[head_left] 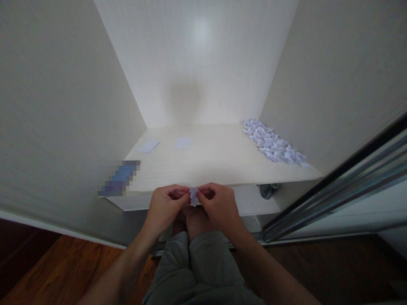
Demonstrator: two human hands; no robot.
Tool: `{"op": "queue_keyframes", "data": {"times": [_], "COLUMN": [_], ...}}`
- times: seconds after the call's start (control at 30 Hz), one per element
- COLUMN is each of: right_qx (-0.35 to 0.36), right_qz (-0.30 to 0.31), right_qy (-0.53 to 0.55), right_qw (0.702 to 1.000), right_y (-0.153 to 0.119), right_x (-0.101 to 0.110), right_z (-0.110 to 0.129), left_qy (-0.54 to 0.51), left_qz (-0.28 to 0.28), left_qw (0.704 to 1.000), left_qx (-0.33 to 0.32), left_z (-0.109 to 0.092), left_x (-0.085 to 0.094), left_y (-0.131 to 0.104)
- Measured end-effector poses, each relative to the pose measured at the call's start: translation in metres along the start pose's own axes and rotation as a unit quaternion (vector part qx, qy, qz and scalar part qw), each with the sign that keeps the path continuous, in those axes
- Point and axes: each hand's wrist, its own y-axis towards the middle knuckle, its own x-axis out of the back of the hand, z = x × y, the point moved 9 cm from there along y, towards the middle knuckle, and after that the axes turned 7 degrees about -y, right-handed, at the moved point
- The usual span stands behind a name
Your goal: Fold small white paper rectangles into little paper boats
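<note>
A small folded piece of white paper (pixel 193 196) is pinched between my two hands, just in front of the shelf's front edge and above my knees. My left hand (pixel 168 205) grips its left side with thumb and fingertips. On the other side, my right hand (pixel 219 203) holds it the same way. Two flat white paper pieces lie on the shelf: one sheet (pixel 149 146) at the left and another sheet (pixel 182 143) nearer the middle. Along the right wall sits a pile of folded white papers (pixel 273 143), many of them overlapping.
The pale shelf (pixel 216 156) stands between two side walls and a back panel. At its left front corner lies a pixelated bluish flat object (pixel 121 178). A dark, shiny object (pixel 267 191) is on the lower shelf. A metal door track (pixel 333 180) runs along the right.
</note>
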Motion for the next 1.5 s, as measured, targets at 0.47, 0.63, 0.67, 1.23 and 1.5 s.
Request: {"op": "queue_keyframes", "data": {"times": [0.47, 0.63, 0.67, 1.23, 1.5], "right_qx": [0.173, 0.211, 0.218, 0.232, 0.196], "right_qz": [-0.242, -0.276, -0.273, -0.239, -0.153], "right_qy": [-0.155, -0.143, -0.138, -0.116, -0.062], "right_qw": [0.942, 0.927, 0.927, 0.936, 0.967], "right_y": [-0.022, -0.028, -0.028, -0.021, -0.012], "right_x": [-0.008, -0.008, -0.009, -0.013, -0.017], "right_z": [0.023, 0.026, 0.027, 0.026, 0.005], "left_qy": [0.138, 0.134, 0.129, -0.056, -0.150], "left_qz": [-0.190, -0.195, -0.196, -0.192, -0.096], "left_qw": [0.953, 0.948, 0.949, 0.974, 0.984], "left_qx": [-0.193, -0.213, -0.212, -0.107, -0.021], "left_z": [-0.026, -0.028, -0.028, 0.005, 0.019], "left_x": [0.000, 0.000, 0.000, 0.001, -0.007], "left_y": [-0.013, -0.013, -0.013, 0.010, 0.015]}}
